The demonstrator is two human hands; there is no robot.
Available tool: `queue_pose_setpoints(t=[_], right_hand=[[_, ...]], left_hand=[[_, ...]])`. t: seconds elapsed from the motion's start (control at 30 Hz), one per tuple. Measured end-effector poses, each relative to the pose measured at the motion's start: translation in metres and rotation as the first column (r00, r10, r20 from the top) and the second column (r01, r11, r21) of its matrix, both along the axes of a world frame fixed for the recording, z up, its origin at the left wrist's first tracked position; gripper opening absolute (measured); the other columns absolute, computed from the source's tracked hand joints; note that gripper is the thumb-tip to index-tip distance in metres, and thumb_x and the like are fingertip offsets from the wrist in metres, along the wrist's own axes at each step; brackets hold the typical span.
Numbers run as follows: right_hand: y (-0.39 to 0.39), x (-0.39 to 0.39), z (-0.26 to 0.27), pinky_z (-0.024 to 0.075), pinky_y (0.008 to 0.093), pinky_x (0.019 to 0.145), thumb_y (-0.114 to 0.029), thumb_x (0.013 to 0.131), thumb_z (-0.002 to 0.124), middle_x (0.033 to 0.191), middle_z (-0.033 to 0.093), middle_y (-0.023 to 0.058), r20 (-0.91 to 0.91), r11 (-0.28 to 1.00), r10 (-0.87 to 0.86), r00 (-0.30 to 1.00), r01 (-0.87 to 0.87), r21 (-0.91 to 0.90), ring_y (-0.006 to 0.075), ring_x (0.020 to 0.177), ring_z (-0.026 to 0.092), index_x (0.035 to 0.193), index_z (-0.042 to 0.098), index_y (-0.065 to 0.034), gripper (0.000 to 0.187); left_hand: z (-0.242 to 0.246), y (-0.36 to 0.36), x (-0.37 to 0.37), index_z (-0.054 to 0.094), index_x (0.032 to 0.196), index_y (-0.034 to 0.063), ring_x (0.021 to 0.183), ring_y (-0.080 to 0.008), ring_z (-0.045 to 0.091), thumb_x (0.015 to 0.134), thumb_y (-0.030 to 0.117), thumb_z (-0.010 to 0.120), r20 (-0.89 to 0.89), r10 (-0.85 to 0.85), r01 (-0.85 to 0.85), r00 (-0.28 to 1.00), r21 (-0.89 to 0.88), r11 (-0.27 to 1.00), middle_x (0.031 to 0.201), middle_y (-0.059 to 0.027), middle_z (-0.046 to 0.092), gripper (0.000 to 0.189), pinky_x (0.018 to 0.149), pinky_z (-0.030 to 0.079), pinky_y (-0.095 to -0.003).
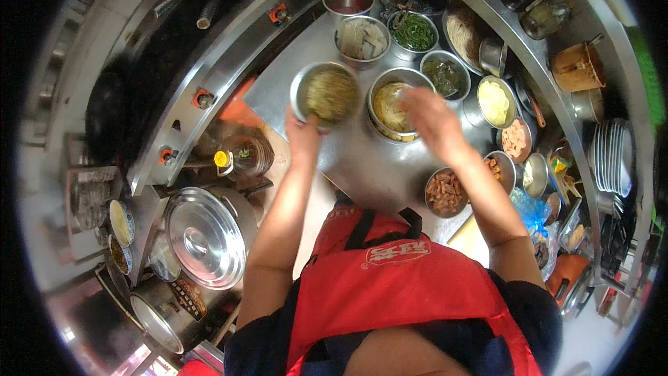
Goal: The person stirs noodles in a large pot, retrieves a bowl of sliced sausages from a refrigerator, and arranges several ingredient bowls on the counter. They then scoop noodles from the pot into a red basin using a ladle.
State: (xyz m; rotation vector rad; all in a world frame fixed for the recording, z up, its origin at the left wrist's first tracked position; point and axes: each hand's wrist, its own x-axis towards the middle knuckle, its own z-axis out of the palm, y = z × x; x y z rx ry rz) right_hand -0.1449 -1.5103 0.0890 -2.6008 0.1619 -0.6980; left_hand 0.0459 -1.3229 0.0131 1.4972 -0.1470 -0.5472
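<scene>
My left hand [302, 136] grips the near rim of a metal bowl [295, 89] of shredded yellow-green food [331, 91], blurred by motion. To its right on the steel counter stands a metal pot [399, 139] with pale pieces [394, 109] in yellowish liquid. My right hand [430, 120] is over the right side of that pot, its fingers blurred; whether they hold anything does not show. Behind the two vessels is a metal bowl of pale slabs [362, 39]. A container of dark leafy greens [443, 77] sits just beyond my right hand.
Along the right are containers of pale slices [493, 102], pink pieces [514, 141] and sausage-like pieces [444, 193]. Green beans [413, 32] stand at the back. A steel shelf edge [563, 141] overhangs the right. Left are stove knobs [202, 98], an oil jug [245, 154] and a lidded stockpot [206, 237].
</scene>
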Motion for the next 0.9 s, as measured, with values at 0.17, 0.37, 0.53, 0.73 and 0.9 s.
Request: queue_pose_setpoints(t=[0.17,0.37,0.53,0.73,0.9], right_hand=[[-0.080,-0.004,-0.044,0.0506,0.0327,0.074,-0.006,0.072,0.069,0.103,0.062,0.0142,-0.268,0.841,-0.420,0.867,0.483,0.244,0.0247,0.080,0.063,0.110,0.060,-0.0042,0.040],[-0.086,0.018,-0.064,0.0484,0.0358,0.069,-0.004,0.070,0.066,0.079,0.062,0.0152,-0.504,0.814,-0.406,0.763,0.553,0.180,0.0302,0.074,0.061,0.093,0.060,-0.0036,0.024],[-0.083,0.019,-0.076,0.0479,0.0410,0.071,-0.004,0.070,0.063,0.085,0.061,0.0156,-0.365,0.845,-0.459,0.810,0.525,0.102,0.0334,0.079,0.061,0.093,0.055,-0.0050,0.024],[-0.075,0.021,-0.065,0.0473,0.0436,0.073,-0.003,0.068,0.063,0.091,0.059,0.0174,-0.366,0.843,-0.501,0.784,0.537,-0.002,0.0364,0.087,0.059,0.093,0.052,-0.0056,0.027],[-0.062,0.015,-0.053,0.0472,0.0452,0.072,-0.003,0.069,0.061,0.087,0.060,0.0211,-0.335,0.847,-0.494,0.802,0.531,0.023,0.0384,0.085,0.059,0.091,0.052,-0.0034,0.024]], left_hand=[[-0.069,0.011,0.079,0.044,0.107,0.0001,0.064,-0.0205,0.061,0.082,-0.007,0.045,-0.025,0.239,-0.237,0.971,0.075,0.969,0.094,-0.0167,0.058,0.026,0.043,0.052,-0.0271],[-0.084,0.008,0.085,0.036,0.118,0.0029,0.063,-0.0188,0.059,0.082,-0.006,0.045,-0.198,0.346,-0.331,0.917,0.103,0.938,0.101,-0.0156,0.055,0.038,0.044,0.049,-0.0257],[-0.100,-0.012,0.001,0.045,0.122,0.0125,0.078,-0.0132,0.055,0.085,0.004,0.052,-0.534,0.355,-0.409,0.767,0.019,0.912,0.103,-0.0024,0.054,0.039,0.062,0.049,-0.0270],[-0.038,-0.062,-0.079,0.049,0.120,0.0015,0.085,-0.0179,0.058,0.079,-0.001,0.059,0.283,-0.226,0.184,0.932,0.166,0.969,0.107,-0.0125,0.057,0.042,0.073,0.049,-0.0313],[-0.049,-0.069,-0.087,0.050,0.117,-0.0013,0.092,-0.0220,0.057,0.077,-0.003,0.060,0.223,-0.149,0.121,0.963,0.135,0.983,0.108,-0.0140,0.056,0.042,0.083,0.046,-0.0323]])
